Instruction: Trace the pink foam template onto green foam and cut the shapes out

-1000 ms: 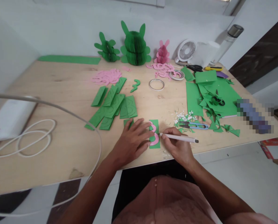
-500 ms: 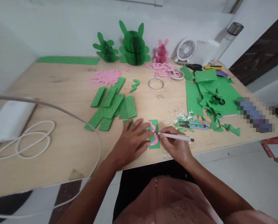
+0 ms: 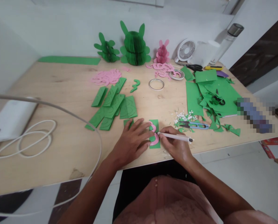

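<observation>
My left hand (image 3: 129, 141) lies flat with its fingers spread, fingertips pressing on a pink paper cutout (image 3: 155, 140) shaped like a 3. Under the cutout is a small green paper rectangle (image 3: 158, 124). A white pen (image 3: 176, 136) is pinched in my right hand (image 3: 176, 148), its tip at the notch in the cutout's right edge. Left of these, several folded green paper pieces (image 3: 113, 105) lie overlapping, some with drawn curved outlines. Part of another green piece (image 3: 128, 123) shows behind my left fingers.
Blue thread snips (image 3: 197, 125) lie by paper scraps on the right, near green sheets (image 3: 229, 93). Tape rolls (image 3: 156, 89), pink cutouts (image 3: 107, 77) and paper rabbits (image 3: 135, 46) are farther back. A white cable (image 3: 99, 149) crosses the left side.
The pen's rear end has dipped very slightly, its tip staying by the cutout's notch. Both hands keep almost the same place; the camera view has shifted a little.
</observation>
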The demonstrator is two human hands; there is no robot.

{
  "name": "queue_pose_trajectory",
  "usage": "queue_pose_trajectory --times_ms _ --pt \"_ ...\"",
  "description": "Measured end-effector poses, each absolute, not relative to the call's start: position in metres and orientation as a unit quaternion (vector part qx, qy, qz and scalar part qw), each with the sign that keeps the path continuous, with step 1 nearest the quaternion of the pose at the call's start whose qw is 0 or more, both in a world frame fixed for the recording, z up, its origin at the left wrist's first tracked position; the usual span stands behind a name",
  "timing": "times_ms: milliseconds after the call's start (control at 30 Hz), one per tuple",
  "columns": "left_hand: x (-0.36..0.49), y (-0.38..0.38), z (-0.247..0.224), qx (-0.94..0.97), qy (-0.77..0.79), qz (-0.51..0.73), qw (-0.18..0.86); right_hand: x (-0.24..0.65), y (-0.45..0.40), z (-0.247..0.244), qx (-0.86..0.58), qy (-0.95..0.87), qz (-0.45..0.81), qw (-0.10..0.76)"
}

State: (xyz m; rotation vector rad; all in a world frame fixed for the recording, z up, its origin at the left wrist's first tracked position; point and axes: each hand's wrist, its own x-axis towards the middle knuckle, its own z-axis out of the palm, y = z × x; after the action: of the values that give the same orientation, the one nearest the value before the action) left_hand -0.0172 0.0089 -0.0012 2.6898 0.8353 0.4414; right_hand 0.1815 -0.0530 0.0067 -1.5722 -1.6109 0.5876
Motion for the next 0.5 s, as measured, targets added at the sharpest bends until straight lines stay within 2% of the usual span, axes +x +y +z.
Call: queue_pose_trajectory --times_ms 500 --pt "-0.0162 0.0084 0.0003 0.93 0.294 0.161 0.153 0.1807 -0.058 0.0132 -0.627 -0.634 0.223 0.395"
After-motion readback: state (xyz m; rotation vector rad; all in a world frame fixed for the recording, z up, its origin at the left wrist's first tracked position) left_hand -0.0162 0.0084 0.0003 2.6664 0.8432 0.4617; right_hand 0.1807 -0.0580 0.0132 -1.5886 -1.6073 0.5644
